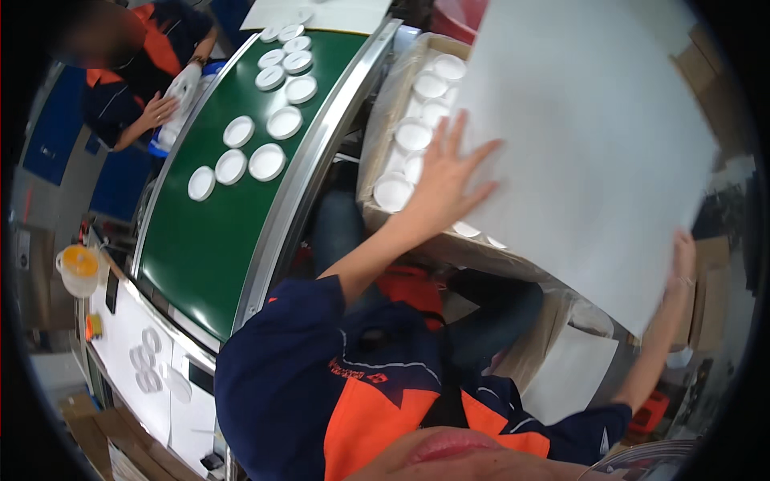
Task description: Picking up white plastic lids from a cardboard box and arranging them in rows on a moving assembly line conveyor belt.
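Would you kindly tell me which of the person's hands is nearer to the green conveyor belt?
Left. The left hand is over the box, right of the green conveyor belt; the right hand is farther right, at the edge of the white sheet.

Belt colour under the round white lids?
Dark green: the conveyor belt shows plain and glossy in the head view.
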The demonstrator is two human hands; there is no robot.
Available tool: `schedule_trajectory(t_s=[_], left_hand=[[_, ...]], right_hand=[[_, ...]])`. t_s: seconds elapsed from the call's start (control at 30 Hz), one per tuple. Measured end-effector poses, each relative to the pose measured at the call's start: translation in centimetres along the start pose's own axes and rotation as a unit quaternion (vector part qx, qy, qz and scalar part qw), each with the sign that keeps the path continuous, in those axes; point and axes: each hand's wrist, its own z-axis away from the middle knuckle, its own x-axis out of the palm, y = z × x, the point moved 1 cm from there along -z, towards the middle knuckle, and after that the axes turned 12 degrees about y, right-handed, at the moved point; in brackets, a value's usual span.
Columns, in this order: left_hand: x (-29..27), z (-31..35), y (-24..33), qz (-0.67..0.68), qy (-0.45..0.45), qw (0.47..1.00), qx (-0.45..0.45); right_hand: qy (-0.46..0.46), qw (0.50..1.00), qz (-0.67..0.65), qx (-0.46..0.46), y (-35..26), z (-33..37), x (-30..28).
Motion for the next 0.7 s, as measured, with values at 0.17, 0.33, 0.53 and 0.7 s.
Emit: schedule_trajectory(t_s=[0.17,0.33,0.53,0.7], left_hand=[[2.5,3.9,-7.1,-0.105,-0.043,0.993,-0.04],[4.2,6.3,-11.3,-0.164,-0.068,0.98,-0.084],[6.7,7.0,-13.3,-0.212,-0.031,0.976,-0.029],[5.6,7.3,-11.3,-0.197,-0.116,0.97,-0.086]], right_hand=[[0.003,0.997,0.058,0.04,6.0,1.2,14.2],[-0.014,0.992,0.127,-0.021,7.1,0.7,21.8],[0.083,0.918,0.363,-0.137,7.1,-0.2,24.6],[0.09,0.915,0.38,-0.101,4.4,5.1,26.8]])
